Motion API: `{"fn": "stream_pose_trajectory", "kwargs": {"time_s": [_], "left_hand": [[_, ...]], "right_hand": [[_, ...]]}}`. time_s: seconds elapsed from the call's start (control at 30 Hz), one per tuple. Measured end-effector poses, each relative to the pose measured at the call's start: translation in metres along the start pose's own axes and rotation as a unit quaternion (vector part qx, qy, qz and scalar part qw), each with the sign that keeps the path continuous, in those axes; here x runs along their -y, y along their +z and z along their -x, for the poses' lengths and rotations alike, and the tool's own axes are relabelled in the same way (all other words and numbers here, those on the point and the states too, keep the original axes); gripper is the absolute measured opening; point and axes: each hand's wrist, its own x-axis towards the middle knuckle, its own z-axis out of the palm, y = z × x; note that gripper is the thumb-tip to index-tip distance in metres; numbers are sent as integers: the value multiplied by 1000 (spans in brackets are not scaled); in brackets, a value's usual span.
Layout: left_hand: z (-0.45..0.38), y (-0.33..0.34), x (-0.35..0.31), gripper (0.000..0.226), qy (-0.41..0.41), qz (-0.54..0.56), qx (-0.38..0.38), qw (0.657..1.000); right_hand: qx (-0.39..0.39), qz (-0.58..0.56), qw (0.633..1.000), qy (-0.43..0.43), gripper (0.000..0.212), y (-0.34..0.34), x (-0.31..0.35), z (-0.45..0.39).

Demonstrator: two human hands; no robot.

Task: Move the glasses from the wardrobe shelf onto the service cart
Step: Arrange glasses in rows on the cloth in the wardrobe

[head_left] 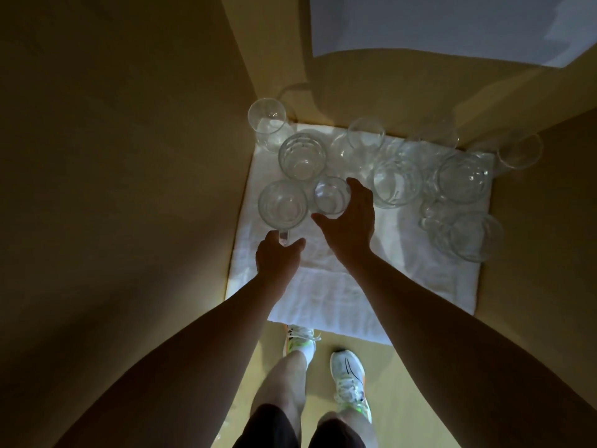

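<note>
Wooden shelf (529,221); white cloth (339,286) spread flat, glasses (397,185) standing on cloth.

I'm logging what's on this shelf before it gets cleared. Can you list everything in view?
mug: one, clear glass, front left of the cloth, handle toward the person
small glass: one, clear, just right of the mug
other glasses: about nine, clear, across the back and right of the cloth; exact count unclear in the dim light
cloth: one, white, covering the shelf
wardrobe walls: tan, left, back and right
shoes: two, white, on the floor below
left hand: grips the mug's handle
right hand: fingers curved around the small glass
</note>
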Motion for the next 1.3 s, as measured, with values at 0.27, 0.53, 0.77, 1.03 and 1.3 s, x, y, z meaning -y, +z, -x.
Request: {"fn": "stream_pose_trajectory", "kwargs": {"time_s": [0.27,0.53,0.77,1.03,1.3], "left_hand": [[-2,-2,2,27,6,13,-20,1000],[22,-26,5,23,19,2,-67,998],[73,-53,-5,28,45,25,-85,995],[157,-95,-32,12,41,122,-92,987],[265,-155,-64,18,116,233,-113,959]], "right_hand": [[-5,-6,1000,25,86,-8,-10,11],[32,42,996,69,88,-39,-17,43],[35,21,997,60,87,-82,2,74],[-2,-2,1000,-8,72,-150,53,118],[-21,-11,995,-100,57,-225,115,175]]}}
